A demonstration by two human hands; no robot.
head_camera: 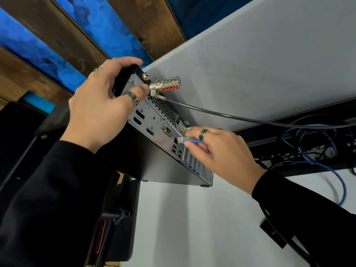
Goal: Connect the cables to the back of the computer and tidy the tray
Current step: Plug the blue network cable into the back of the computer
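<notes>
Right hand point(217, 151) pinches a blue network cable point(192, 141) just behind its clear plastic plug point(181, 140), thumb under, index finger on top; a dark ring sits on 1 finger. Plug tip sticks out past the fingertips toward the computer point(159, 132), right at the rear panel, just beside the network port above the USB sockets. Cannot tell if the tip is inside the port yet. Plug's long axis runs roughly level, pointing left into the panel; the cable trails right under the palm.

Left hand point(102, 106) grips the upper corner of the computer, fingers curled over the black edge, thumb pressed on the metal rear panel; 2 silver rings on it.

Computer is a slim black case, grey sheet-metal back, hex-mesh vent, slotted card covers low on the panel. Several video ports and 1 serial port sit left of the plug.

A silver combination lock point(167, 84) with red dial windows is fixed at the top of the rear panel, just beside the left thumb. Its braided steel cable point(221, 114) runs right from it. More blue and black cables point(316, 149) lie tangled well right of the computer, along a black rail. Grey fabric partition point(260, 64) behind.
</notes>
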